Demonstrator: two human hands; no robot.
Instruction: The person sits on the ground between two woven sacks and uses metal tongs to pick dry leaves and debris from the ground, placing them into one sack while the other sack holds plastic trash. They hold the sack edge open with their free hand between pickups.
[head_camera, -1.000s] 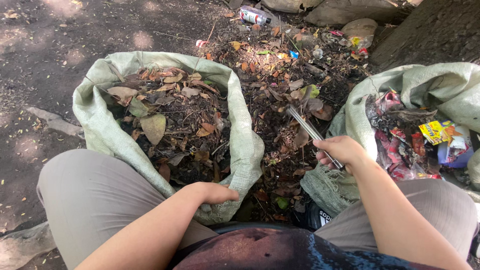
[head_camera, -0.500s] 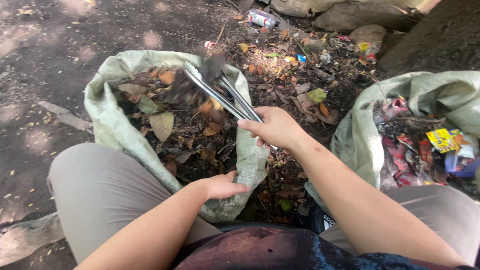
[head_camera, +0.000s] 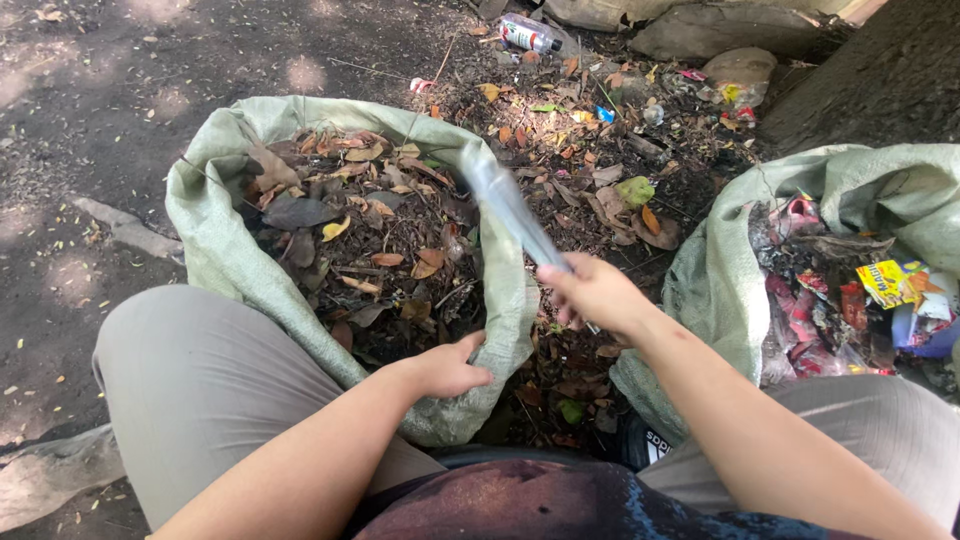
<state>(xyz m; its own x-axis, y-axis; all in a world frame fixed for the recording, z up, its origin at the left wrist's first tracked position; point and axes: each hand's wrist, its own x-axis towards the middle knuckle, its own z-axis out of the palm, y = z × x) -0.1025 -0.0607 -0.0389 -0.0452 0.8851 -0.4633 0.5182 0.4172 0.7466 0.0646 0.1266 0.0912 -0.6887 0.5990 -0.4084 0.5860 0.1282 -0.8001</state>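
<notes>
Our right hand (head_camera: 598, 292) grips the metal tongs (head_camera: 512, 208) over the leaf sack (head_camera: 215, 250); our left hand (head_camera: 450, 367) holds its rim.

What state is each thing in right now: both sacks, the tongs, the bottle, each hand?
Left sack: open, filled with dry leaves.
Right sack: open, holding colourful wrappers and plastic scraps.
Tongs: motion-blurred, over the left sack's rim; open or closed unclear.
Right hand: closed around the tongs.
Left hand: gripping the left sack's near rim.
Plastic bottle: lying on its side.
</notes>
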